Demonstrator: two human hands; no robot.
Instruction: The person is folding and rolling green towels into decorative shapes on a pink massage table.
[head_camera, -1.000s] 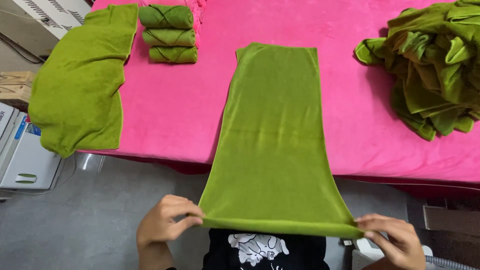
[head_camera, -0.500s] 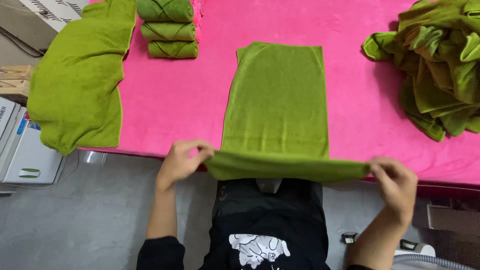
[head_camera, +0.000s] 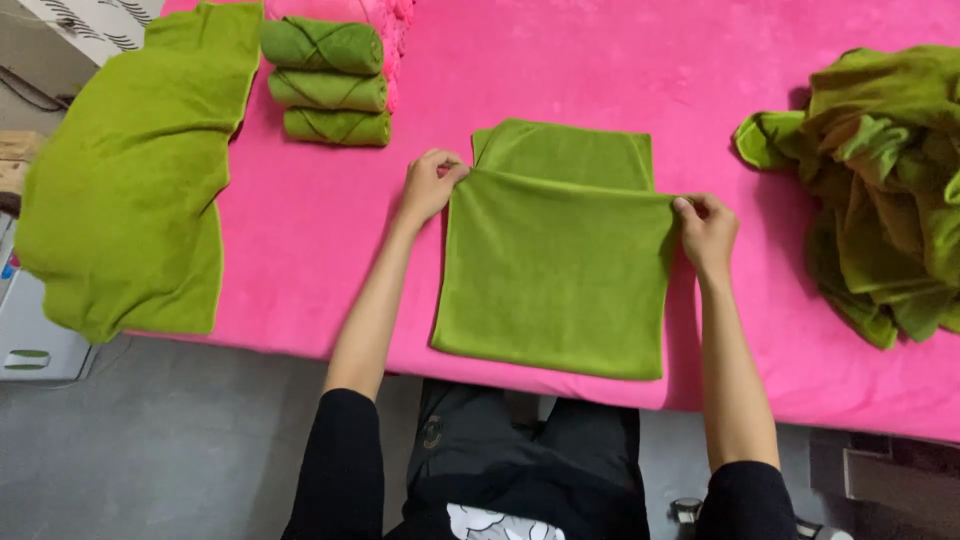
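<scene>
Green towel (head_camera: 555, 270) lies flat on the pink desk (head_camera: 320, 230), folded edge pinched at both corners by left hand (head_camera: 432, 185) and right hand (head_camera: 708, 228) fingers — soft, light, limp, best gripped at corners.

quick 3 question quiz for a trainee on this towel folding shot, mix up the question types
1. True or false: the left hand and the right hand each pinch a corner of the folded-over edge of the green towel.
2. How many rolled green towels lie stacked at the far left of the pink table?
3. Where is the heap of loose green towels? A) at the person's right, B) under the table, C) on the rolled towels.

Key
1. True: the doubled-over edge stops short of the towel's far end.
2. Three.
3. A. A further flat green towel hangs over the table's left edge.
</scene>
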